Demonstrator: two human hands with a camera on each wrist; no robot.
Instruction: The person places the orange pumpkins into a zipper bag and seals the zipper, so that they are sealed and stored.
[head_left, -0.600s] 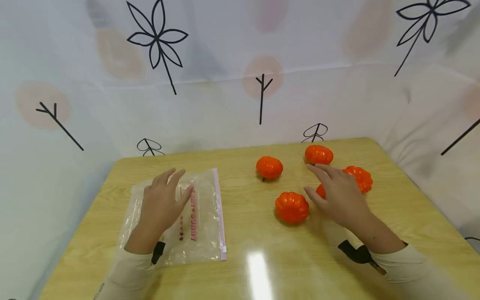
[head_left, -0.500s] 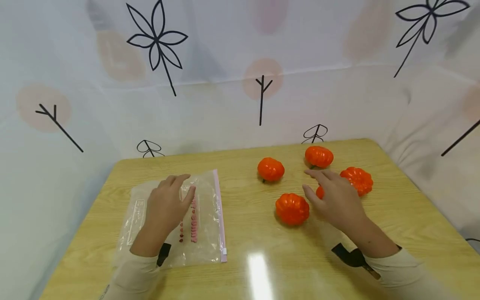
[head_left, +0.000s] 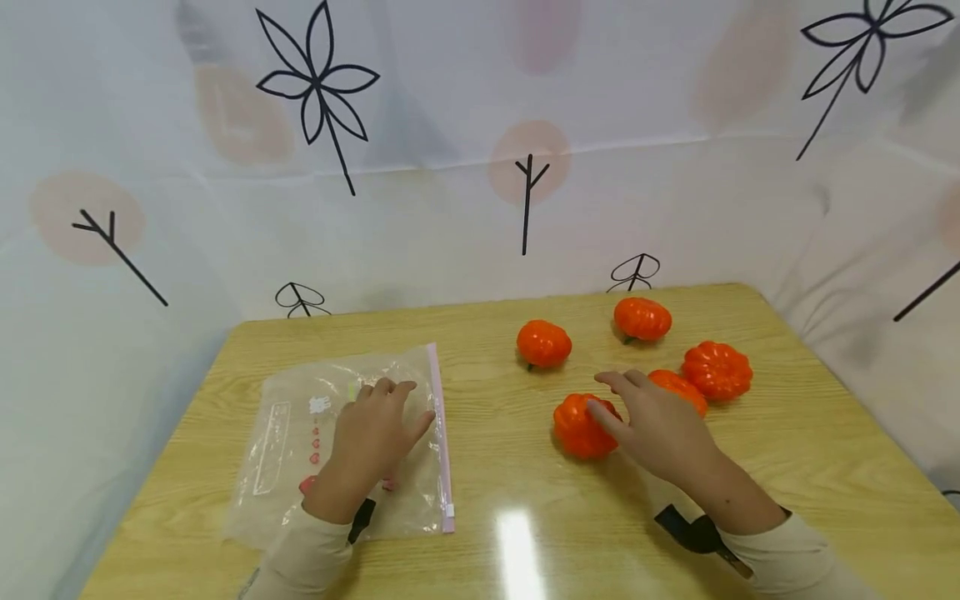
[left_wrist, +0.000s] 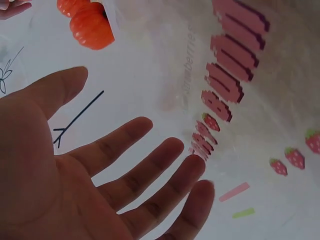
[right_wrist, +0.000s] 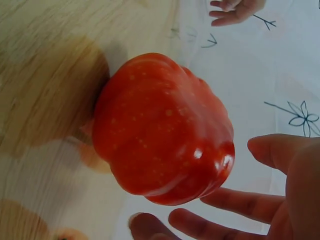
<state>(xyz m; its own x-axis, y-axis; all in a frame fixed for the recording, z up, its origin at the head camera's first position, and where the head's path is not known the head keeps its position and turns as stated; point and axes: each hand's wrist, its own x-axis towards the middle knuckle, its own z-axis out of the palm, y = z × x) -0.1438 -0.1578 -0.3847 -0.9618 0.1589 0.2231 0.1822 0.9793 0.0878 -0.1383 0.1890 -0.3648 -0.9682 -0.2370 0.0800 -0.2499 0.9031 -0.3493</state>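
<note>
My left hand (head_left: 373, 435) hovers over a clear plastic zip bag (head_left: 273, 467) lying flat on the table, its fingers spread and holding nothing. The bag has pink lettering, small strawberries and a pink slider strip on its right edge; my hand hides part of the print. My right hand (head_left: 663, 432) is at the right of the nearest orange pumpkin (head_left: 582, 427), thumb overlapping it in the head view. In the right wrist view, the glossy ribbed pumpkin (right_wrist: 162, 130) lies in front of the loosely spread fingers (right_wrist: 245, 204); the thumb appears apart from it.
More orange pumpkins lie on the wooden table (head_left: 495, 475): one at the back middle (head_left: 544, 344), one at the back right (head_left: 642, 319), and a touching or overlapping pair farther right (head_left: 717, 371). A patterned white cloth (head_left: 450, 225) hangs behind the table.
My left hand has moved right and nearer over the bag, uncovering print on its left. My right hand has shifted nearer and left to the front pumpkin, revealing the pumpkin behind it.
</note>
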